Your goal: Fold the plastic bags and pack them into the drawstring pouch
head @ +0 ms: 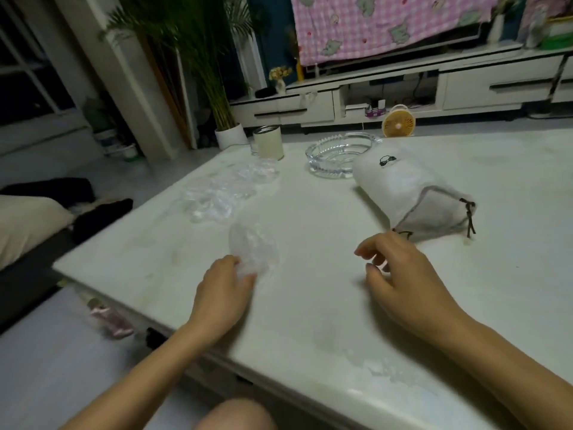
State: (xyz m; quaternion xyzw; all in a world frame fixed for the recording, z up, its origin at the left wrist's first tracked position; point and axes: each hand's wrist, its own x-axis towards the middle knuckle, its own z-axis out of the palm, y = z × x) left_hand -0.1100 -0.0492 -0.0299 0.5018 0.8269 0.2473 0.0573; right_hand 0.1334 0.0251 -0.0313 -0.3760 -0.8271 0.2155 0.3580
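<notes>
A bare knee (236, 414) shows at the bottom edge, with both forearms reaching out over the near edge of the pale table (310, 318); the left hand (223, 285) rests low on the table, its fingers (248, 277) and thumb curled round the near end of a clear plastic bag (254, 248), which lies crumpled and blurred on the table just ahead of that hand; the right hand (395, 270) hovers over the table well apart from the left, its fingers loosely curled and narrow, holding nothing. Just beyond the right hand lies the drawstring pouch (403, 193), white with a grey rim, on its side, its mouth gaping toward the person and dark cords (469, 220) hanging at the right corner; a small black mark sits on its far end. To the left, further out, a pile of plastic bags (221, 193) spreads in a loose heap, apart from the pouch; behind it stands a cream canister (268, 143), and beside the pouch's far end a glass ashtray (336, 156). Past the table are an orange fan (398, 124), a potted plant (231, 136), a long white cabinet (465, 86) and a pink checked cloth (387, 24) hanging above it.
</notes>
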